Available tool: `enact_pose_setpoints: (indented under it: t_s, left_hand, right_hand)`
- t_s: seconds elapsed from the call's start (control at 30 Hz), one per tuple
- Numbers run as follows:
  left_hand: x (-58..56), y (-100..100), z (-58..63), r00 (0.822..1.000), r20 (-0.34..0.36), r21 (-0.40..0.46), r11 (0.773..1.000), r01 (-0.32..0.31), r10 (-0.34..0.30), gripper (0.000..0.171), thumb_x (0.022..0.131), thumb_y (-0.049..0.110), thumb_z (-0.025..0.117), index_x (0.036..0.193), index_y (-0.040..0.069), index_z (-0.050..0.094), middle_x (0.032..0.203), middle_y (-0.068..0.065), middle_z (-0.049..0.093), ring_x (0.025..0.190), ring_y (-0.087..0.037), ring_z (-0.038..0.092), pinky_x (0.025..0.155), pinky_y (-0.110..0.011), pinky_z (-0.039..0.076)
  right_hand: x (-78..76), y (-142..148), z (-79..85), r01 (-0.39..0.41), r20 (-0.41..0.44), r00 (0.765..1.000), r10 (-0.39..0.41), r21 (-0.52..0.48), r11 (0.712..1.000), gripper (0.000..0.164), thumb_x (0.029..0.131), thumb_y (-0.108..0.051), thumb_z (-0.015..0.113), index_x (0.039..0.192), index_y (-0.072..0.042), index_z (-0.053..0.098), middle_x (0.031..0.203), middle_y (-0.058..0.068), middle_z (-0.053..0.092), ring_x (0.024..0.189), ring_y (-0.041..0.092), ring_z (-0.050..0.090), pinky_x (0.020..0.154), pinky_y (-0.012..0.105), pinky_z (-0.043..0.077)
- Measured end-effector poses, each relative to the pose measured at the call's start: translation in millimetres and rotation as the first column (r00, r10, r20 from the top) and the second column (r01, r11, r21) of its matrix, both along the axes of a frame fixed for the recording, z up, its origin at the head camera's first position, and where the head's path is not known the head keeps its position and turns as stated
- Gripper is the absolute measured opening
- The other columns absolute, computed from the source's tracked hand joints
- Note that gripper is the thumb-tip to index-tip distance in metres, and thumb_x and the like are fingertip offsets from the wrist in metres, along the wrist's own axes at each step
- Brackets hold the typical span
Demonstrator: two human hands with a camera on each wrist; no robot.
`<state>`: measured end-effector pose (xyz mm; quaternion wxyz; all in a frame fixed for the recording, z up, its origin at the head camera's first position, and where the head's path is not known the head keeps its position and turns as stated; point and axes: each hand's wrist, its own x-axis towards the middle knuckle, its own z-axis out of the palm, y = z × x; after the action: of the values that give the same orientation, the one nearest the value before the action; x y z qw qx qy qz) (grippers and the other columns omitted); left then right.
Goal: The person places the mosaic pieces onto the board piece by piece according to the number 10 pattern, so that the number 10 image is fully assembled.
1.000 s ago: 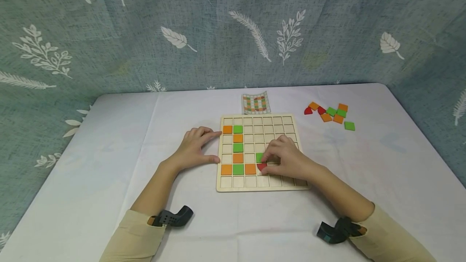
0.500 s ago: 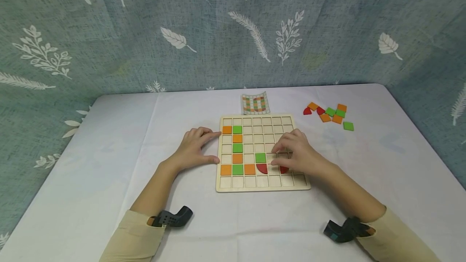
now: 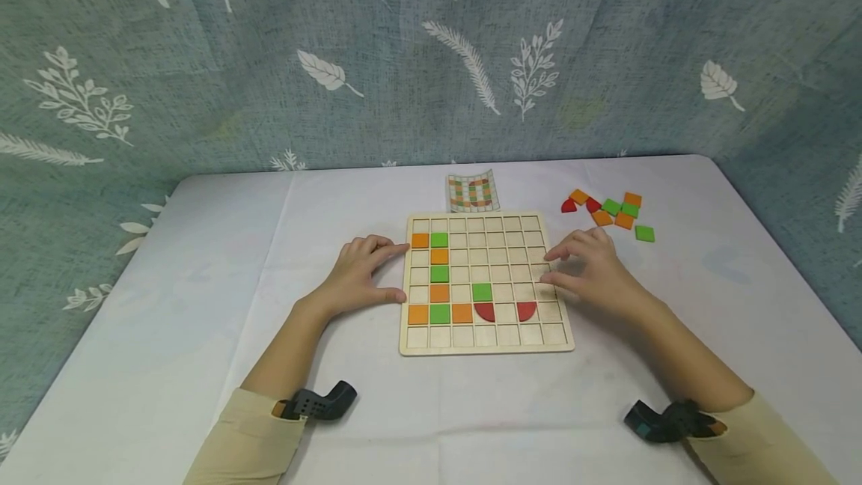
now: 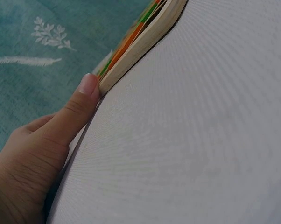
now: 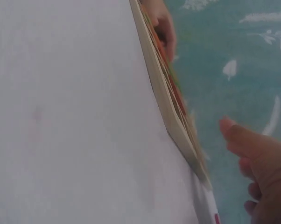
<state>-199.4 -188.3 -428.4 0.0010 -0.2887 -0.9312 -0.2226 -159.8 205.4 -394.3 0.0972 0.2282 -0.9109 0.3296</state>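
A wooden grid board [image 3: 471, 337] lies flat on the white-covered table, with orange and green square tiles in its left columns. One green tile [image 3: 482, 292] sits further right, above a red quarter-round tile [image 3: 484, 311]. A second red quarter-round tile [image 3: 527, 310] lies two cells to the right of that one. My left hand [image 3: 357, 275] touches the board's left edge with thumb and forefinger spread; the left wrist view shows the thumb [image 4: 80, 105] against the wooden edge. Over the board's right edge is my right hand [image 3: 592, 272], thumb and fingers apart, holding nothing.
Loose orange, green and red tiles [image 3: 611, 206] lie in a cluster at the back right. Behind the board stands a small printed pattern card [image 3: 473, 191]. A leaf-patterned cloth [image 3: 377, 58] hangs behind the table's far edge.
My right hand has let go at the red tiles and moved right and away, uncovering both quarter-rounds and the green tile. My left hand has stayed at the board's edge.
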Motion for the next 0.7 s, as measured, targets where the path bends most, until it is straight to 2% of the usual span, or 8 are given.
enact_pose_setpoints:
  t_s: [0.17,0.2,0.37,0.53,0.7]
  left_hand:
    - [-0.2,0.7,-0.7,1.000,-0.001,0.005,1.000,-0.001,0.001,0.087,0.067,0.066,0.070,0.139,0.022,0.048,0.125,-0.006,0.046,0.114,-0.025,0.038,0.095,-0.044,0.026]
    - [-0.1,0.9,-0.4,1.000,0.002,0.005,1.000,-0.002,0.002,0.087,0.067,0.066,0.071,0.139,0.022,0.048,0.125,-0.006,0.046,0.114,-0.025,0.038,0.095,-0.044,0.026]
    - [0.2,0.9,0.4,1.000,0.012,-0.009,1.000,-0.010,0.010,0.087,0.067,0.065,0.071,0.140,0.023,0.047,0.127,-0.006,0.045,0.116,-0.025,0.037,0.096,-0.044,0.026]
    - [0.7,0.8,0.9,1.000,0.021,-0.019,1.000,-0.017,0.017,0.088,0.068,0.065,0.071,0.141,0.023,0.046,0.129,-0.007,0.045,0.116,-0.026,0.037,0.096,-0.044,0.026]
    - [0.3,0.2,1.2,1.000,0.023,-0.008,1.000,-0.014,0.014,0.087,0.068,0.063,0.072,0.141,0.023,0.047,0.129,-0.007,0.045,0.116,-0.026,0.037,0.096,-0.044,0.026]
  right_hand:
    - [-4.7,25.1,-0.5,0.095,0.001,0.995,-0.095,-0.025,0.995,0.027,0.071,-0.010,0.082,0.093,-0.004,0.068,0.085,0.010,0.056,0.097,0.026,0.039,0.087,0.049,0.029]
    - [-5.6,30.3,-0.6,0.120,0.008,0.993,-0.120,-0.025,0.992,0.027,0.072,-0.010,0.082,0.094,-0.003,0.068,0.086,0.010,0.055,0.098,0.028,0.039,0.083,0.047,0.028]
    - [-6.7,51.6,-0.3,0.247,0.068,0.967,-0.247,0.009,0.969,0.028,0.077,-0.014,0.079,0.099,-0.003,0.067,0.092,0.012,0.054,0.106,0.034,0.035,0.083,0.048,0.028]
    - [-8.0,67.6,-2.9,0.312,0.060,0.948,-0.314,0.046,0.949,0.034,0.078,-0.019,0.078,0.103,0.001,0.066,0.100,0.019,0.056,0.103,0.037,0.035,0.084,0.052,0.023]
    - [-10.6,82.5,-5.9,0.363,0.028,0.931,-0.364,0.042,0.931,0.035,0.080,-0.017,0.076,0.105,0.005,0.065,0.108,0.025,0.055,0.102,0.040,0.037,0.085,0.054,0.020]
